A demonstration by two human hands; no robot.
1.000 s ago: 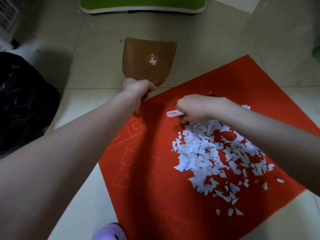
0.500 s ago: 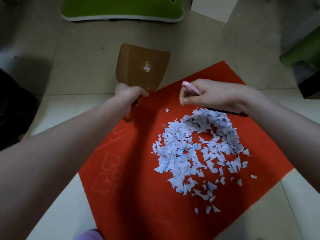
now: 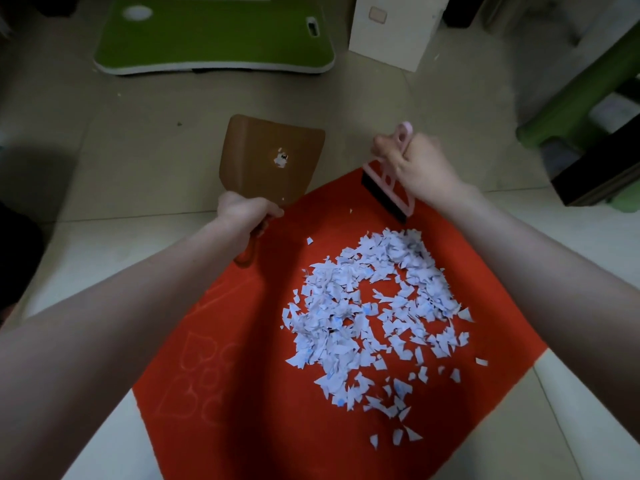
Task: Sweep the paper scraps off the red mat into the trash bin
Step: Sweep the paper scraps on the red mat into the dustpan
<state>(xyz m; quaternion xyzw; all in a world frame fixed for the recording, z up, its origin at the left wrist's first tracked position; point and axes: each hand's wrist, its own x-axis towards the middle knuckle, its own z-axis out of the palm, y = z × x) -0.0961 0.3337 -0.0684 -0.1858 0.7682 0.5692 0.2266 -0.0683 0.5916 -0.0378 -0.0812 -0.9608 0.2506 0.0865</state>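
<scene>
A red mat (image 3: 263,358) lies on the tiled floor with a heap of white paper scraps (image 3: 374,320) spread over its middle and right. My left hand (image 3: 246,211) grips the handle of a brown dustpan (image 3: 273,157), whose pan rests on the floor just beyond the mat's far edge. My right hand (image 3: 419,164) holds a small pink hand brush (image 3: 388,188) with black bristles, lifted at the mat's far corner just beyond the scraps. The black trash bin bag (image 3: 14,258) shows only at the left edge.
A green lap tray (image 3: 214,36) lies on the floor ahead. A white box (image 3: 391,29) stands at the back right. A green stool (image 3: 575,109) and dark furniture (image 3: 602,174) stand at the right.
My right hand has raised the brush and moved it away from me, to the mat's far corner. The camera has tilted up and to the right, so the bin has slid almost out of view.
</scene>
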